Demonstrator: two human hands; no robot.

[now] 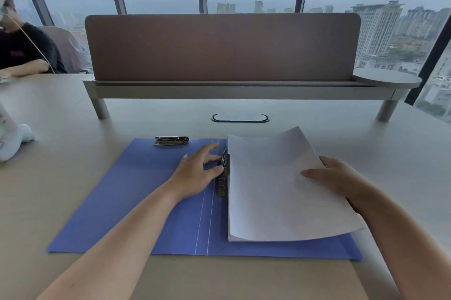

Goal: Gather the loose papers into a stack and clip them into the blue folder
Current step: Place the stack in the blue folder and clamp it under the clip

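The blue folder (136, 202) lies open and flat on the desk. A stack of white papers (271, 192) rests on its right half, its left edge against the metal spine clip (223, 177). My left hand (195, 173) pinches that clip's lever with thumb and fingers. My right hand (334, 175) grips the stack's right edge, thumb on top, lifting that side so the sheets curve upward. A second metal clip (171, 141) sits at the top edge of the folder's left half.
A brown divider panel on a raised shelf (222, 48) crosses the desk behind the folder. An oval cable port (240, 118) lies between them. White objects (14, 138) stand at the left edge. Another person (22, 48) sits at the far left.
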